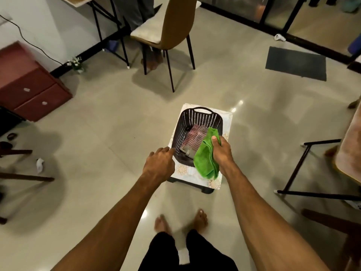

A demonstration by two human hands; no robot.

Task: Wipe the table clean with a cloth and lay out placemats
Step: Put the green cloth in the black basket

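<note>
Hands: right hand (221, 151) grips a folded green cloth (206, 159), thumb on top; left hand (159, 163) holds nothing, fingers loosely bent
Left fingertips: at the basket's near left rim, touching or just short, cannot tell
Cloth: hangs from the right hand over the basket's near right corner
Basket (197, 116): dark and slotted, on a small covered stool (227, 118), straight ahead between the two hands; long axis runs near to far, handle at the far end
Placemats (195, 137): reddish patterned stack lying flat in the basket, along the same axis
Table (351, 145): only an edge shows at the right, well apart from the basket
Likely turn: wiping calls for a swing to the right; the cloth hand is already on the table's side, and the free left hand is nearer the mats
</note>
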